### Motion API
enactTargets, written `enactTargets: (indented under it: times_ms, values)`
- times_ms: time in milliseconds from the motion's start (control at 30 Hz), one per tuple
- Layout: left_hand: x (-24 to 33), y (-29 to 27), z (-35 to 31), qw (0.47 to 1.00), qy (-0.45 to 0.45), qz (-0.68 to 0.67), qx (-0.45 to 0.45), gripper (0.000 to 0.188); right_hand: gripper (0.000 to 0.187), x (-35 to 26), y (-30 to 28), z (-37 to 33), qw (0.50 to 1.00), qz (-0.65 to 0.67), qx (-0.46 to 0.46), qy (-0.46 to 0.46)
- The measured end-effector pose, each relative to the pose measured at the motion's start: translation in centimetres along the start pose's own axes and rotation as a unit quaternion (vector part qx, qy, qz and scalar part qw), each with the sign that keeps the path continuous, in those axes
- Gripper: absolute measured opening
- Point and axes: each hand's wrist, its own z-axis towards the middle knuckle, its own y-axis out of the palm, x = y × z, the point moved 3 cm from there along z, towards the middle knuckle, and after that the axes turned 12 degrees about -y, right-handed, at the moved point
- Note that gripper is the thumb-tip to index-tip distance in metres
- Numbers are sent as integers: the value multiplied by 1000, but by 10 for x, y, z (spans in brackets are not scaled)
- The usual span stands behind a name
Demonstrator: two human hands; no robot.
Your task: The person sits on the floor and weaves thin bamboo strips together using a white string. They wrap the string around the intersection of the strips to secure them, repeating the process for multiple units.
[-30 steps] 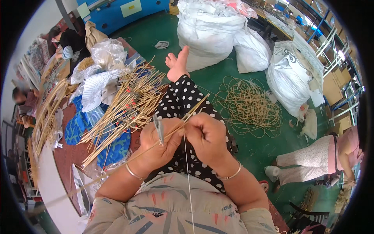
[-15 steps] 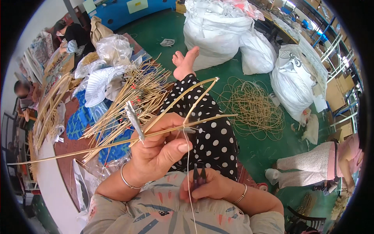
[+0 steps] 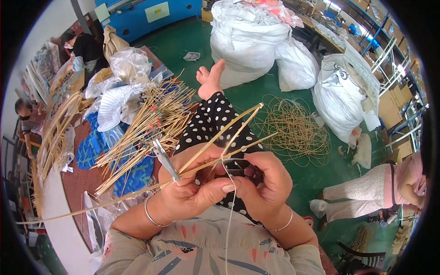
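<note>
And across the middle it's all green floor (image 3: 302, 192), running from the blue unit (image 3: 133, 25) at the top left, a pale sheet (image 3: 156, 12) stuck to its front, right down to the lower right. Over at the upper left, a whitish wall (image 3: 52, 27), a slanting grey post (image 3: 80, 17) in front! Down the left side, a reddish-brown tabletop (image 3: 75, 188), bordered by a curving white strip (image 3: 59, 206). Swing to the upper right: blue-framed shelving (image 3: 379, 27), packed, with bright glare breaking through, and cardboard (image 3: 392, 107) below. Lower right, a dark chair (image 3: 366, 255).
</note>
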Motion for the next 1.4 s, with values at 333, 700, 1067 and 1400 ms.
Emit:
enactTargets:
  times_ms: [333, 700, 1067, 1400]
  values:
    - [-12, -3, -1, 996, -75, 36, 26, 37, 30, 9, 14, -5, 998, 39, 53, 5]
    - [-17, -19, 1, 988, -70, -17, 135, 45, 30, 25, 7, -8, 975, 169, 118, 80]
    - [-30, -43, 8, 974, -64, -103, 191, 34, 16, 37, 10, -12, 960, 176, 85, 199]
    - [-19, -25, 1, 986, -26, -53, 159, 27, 12, 21, 46, 12, 979, 191, -47, 53]
